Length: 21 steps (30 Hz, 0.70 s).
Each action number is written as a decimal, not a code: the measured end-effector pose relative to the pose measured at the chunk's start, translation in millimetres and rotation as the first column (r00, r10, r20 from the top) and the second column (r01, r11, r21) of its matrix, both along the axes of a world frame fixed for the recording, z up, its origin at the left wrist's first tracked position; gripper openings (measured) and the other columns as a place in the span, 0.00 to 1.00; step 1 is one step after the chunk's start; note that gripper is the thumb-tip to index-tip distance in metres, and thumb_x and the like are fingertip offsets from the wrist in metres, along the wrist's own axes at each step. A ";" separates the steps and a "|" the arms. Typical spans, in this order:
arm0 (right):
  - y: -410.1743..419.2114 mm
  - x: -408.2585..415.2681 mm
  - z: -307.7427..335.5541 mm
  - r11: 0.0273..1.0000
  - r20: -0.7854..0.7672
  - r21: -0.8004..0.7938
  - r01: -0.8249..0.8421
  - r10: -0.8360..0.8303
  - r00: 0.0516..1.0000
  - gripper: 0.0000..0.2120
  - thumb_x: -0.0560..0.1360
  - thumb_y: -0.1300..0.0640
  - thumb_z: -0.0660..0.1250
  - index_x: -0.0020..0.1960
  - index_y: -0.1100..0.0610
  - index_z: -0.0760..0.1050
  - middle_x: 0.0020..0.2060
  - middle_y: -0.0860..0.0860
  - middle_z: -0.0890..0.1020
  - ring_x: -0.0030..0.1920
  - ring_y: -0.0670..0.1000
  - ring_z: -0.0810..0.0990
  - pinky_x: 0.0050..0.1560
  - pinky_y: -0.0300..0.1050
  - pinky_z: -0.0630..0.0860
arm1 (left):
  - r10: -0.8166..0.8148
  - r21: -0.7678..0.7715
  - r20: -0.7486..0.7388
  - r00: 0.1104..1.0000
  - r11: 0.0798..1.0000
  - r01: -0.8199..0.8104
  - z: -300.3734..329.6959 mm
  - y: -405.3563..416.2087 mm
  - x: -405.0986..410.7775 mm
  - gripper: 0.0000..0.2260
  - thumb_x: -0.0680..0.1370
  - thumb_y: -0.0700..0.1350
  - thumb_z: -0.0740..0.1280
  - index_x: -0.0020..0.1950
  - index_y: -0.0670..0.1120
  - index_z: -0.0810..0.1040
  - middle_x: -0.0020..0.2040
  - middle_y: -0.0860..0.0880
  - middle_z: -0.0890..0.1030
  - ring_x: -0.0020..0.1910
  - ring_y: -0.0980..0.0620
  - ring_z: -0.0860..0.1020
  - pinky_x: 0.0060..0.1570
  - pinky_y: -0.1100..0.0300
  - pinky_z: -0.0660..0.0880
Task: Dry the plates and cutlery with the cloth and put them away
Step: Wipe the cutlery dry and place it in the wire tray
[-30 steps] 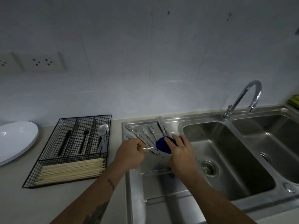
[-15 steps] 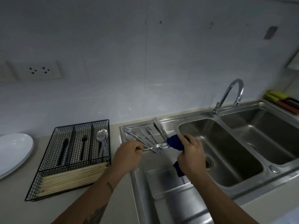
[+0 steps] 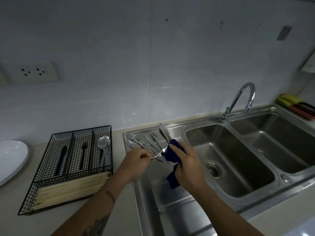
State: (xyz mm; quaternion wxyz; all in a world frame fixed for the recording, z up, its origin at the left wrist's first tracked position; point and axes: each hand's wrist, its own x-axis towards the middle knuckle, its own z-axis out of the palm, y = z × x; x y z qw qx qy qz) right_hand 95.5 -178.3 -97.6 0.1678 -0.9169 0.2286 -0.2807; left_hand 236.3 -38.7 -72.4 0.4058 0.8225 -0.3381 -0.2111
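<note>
Landmark = sink draining board (image 3: 170,201). Far left of it, white plates (image 3: 10,159) stacked on the bench (image 3: 20,210). Just left of it, black wire tray (image 3: 71,164): dark-handled knife and fork in two of the back slots, steel spoons (image 3: 103,145) in the slot nearest the board, pale chopsticks (image 3: 71,188) across the front slot. On the board's back end, loose cutlery (image 3: 150,142) lies fanned out, forks and knives, can't count them. Above the board's left edge, left hand (image 3: 136,162) is pinched on the handle of a spoon (image 3: 162,153), held off the surface, bowl pointing right. Over the board's right side, right hand (image 3: 185,164) is clamped on a blue cloth (image 3: 173,154), cloth wrapped against the spoon bowl, loose tail hanging down over the board. Right of the board, two basins, tap (image 3: 242,99) between them at the back. Past the far basin, yellow and red items by the wall, too small to tell
</note>
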 end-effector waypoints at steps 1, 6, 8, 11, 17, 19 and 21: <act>1.3 1.8 -3.1 0.997 0.029 0.082 0.008 -0.010 1.000 0.31 0.64 0.71 0.67 0.66 0.56 0.75 0.64 0.52 0.75 0.61 0.54 0.72 0.64 0.50 0.71 | -0.005 -0.011 -0.020 1.000 1.000 0.004 -1.6 -1.6 -1.3 0.10 0.76 0.39 0.65 0.36 0.48 0.79 0.33 0.54 0.77 0.32 0.60 0.73 0.36 0.64 0.69; 2.3 6.2 -2.7 0.982 0.062 0.185 -0.027 0.015 0.998 0.30 0.64 0.72 0.66 0.64 0.56 0.77 0.61 0.51 0.76 0.60 0.50 0.72 0.63 0.39 0.68 | -0.012 -0.008 -0.109 0.994 1.000 0.011 -12.0 -8.4 -3.4 0.05 0.80 0.50 0.65 0.50 0.52 0.81 0.41 0.54 0.81 0.40 0.57 0.78 0.43 0.61 0.74; 6.1 7.6 -2.3 0.984 0.039 0.165 -0.066 0.061 0.997 0.29 0.64 0.72 0.66 0.63 0.56 0.77 0.60 0.51 0.76 0.60 0.49 0.72 0.63 0.31 0.62 | -0.044 -0.022 -0.138 0.989 0.999 0.041 -11.7 -13.5 -6.8 0.06 0.81 0.47 0.64 0.51 0.52 0.81 0.40 0.54 0.81 0.39 0.58 0.78 0.45 0.61 0.75; 9.9 8.3 -7.6 0.982 0.021 0.177 -0.074 0.071 0.997 0.29 0.64 0.71 0.66 0.64 0.56 0.76 0.61 0.51 0.75 0.60 0.50 0.72 0.62 0.31 0.63 | 0.010 -0.028 -0.203 0.979 0.999 -0.016 -12.5 -20.7 -9.6 0.07 0.80 0.43 0.65 0.45 0.51 0.80 0.41 0.49 0.83 0.40 0.55 0.79 0.45 0.59 0.75; 1.1 6.4 2.6 0.929 0.086 0.356 0.097 -0.136 0.987 0.29 0.67 0.72 0.62 0.66 0.54 0.75 0.58 0.49 0.77 0.55 0.49 0.76 0.55 0.37 0.71 | 0.281 -0.049 -0.327 0.902 0.948 -0.313 -9.0 -26.1 0.3 0.04 0.76 0.37 0.67 0.44 0.44 0.80 0.42 0.46 0.83 0.41 0.49 0.81 0.39 0.55 0.78; 2.4 5.9 6.9 0.919 0.107 0.379 0.106 -0.157 0.982 0.27 0.70 0.70 0.62 0.65 0.51 0.74 0.55 0.48 0.79 0.52 0.49 0.77 0.53 0.44 0.76 | 0.332 -0.061 -0.389 0.860 0.922 -0.383 -5.0 -27.1 4.0 0.03 0.74 0.34 0.68 0.43 0.42 0.77 0.43 0.42 0.83 0.39 0.47 0.84 0.44 0.48 0.83; 8.1 6.9 10.2 0.913 0.122 0.396 0.096 -0.156 0.980 0.27 0.70 0.69 0.62 0.65 0.49 0.73 0.54 0.48 0.80 0.51 0.49 0.78 0.52 0.46 0.77 | 0.372 -0.069 -0.482 0.794 0.887 -0.457 -1.9 -30.1 5.3 0.04 0.73 0.32 0.67 0.44 0.40 0.75 0.43 0.39 0.83 0.37 0.46 0.85 0.46 0.46 0.83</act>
